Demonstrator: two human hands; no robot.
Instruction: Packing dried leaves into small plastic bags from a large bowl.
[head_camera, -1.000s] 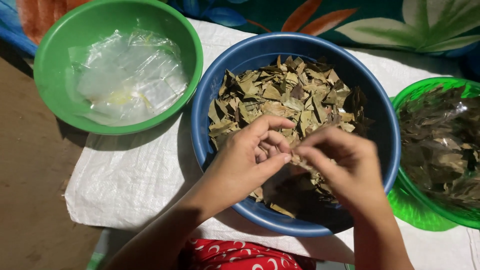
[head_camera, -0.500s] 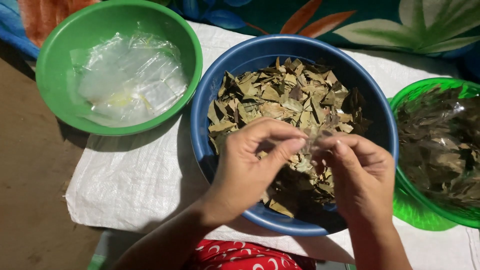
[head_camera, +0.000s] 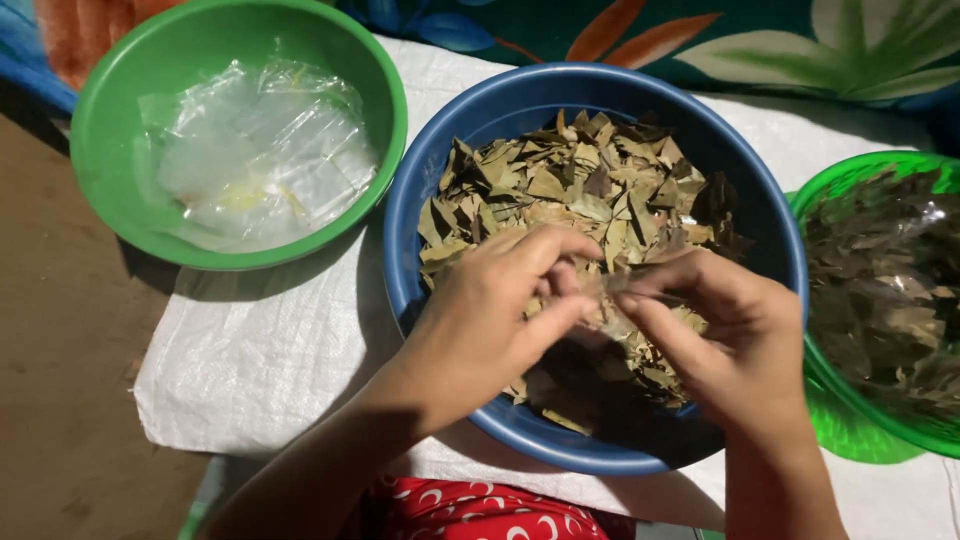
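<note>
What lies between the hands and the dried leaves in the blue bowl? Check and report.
Nothing visible. The left hand and right hand hover directly over the dried leaves in the blue bowl, pinching a small clear bag between their fingertips; no lid or cover sits over the heap.

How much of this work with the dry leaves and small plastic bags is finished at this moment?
Done: the right green bowl holds what look like clear packets of leaves. In hand: over the blue bowl, the left hand and right hand pinch a small clear bag between them. Left: many loose dry leaves remain in the blue bowl, and empty plastic bags wait in the left green bowl.
</note>
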